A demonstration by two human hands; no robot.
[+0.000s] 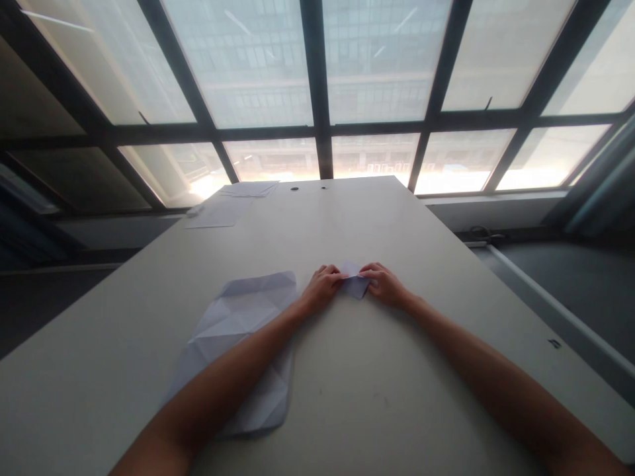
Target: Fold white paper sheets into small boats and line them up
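Observation:
A small folded piece of paper [355, 287] is held just above or on the white table [342, 370], between my two hands. My left hand [323, 285] pinches its left edge, and my right hand [383, 283] grips its right edge, fingers closed on it. Whether the paper touches the table I cannot tell. Beneath my left forearm lies a larger creased sheet of paper [248, 317], marked with crossing fold lines and partly hidden by the arm.
Several flat white sheets [221, 213] lie at the table's far left corner. Two small dark round spots, one a hole [294, 189], show near the far edge. A small dark mark [554, 344] is at the right. Large windows [377, 59] stand beyond the table.

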